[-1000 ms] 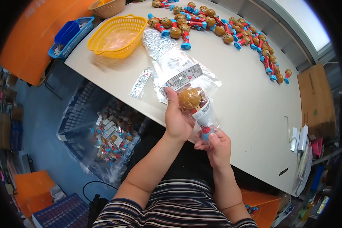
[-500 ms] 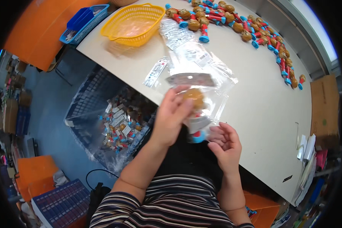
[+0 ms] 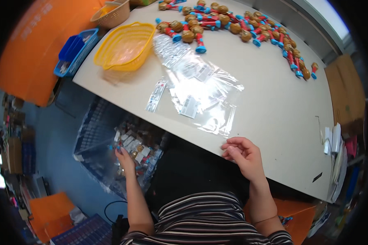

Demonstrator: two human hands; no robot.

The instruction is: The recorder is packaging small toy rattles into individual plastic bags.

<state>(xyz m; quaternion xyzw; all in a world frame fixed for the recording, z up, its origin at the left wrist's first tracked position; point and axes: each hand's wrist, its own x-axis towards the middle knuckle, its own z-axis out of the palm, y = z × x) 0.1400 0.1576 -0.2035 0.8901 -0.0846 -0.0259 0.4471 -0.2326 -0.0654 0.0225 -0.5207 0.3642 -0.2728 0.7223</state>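
While the left hand (image 3: 124, 156) grips a packet over the crate (image 3: 95, 134), the right hand (image 3: 242, 154) rests empty, fingers loosely curled.

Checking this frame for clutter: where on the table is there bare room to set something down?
The widest bare patch of the table lies between the clear bags, the toy row and the right hand. The far edge is crowded with toys; the yellow basket fills the far left corner.
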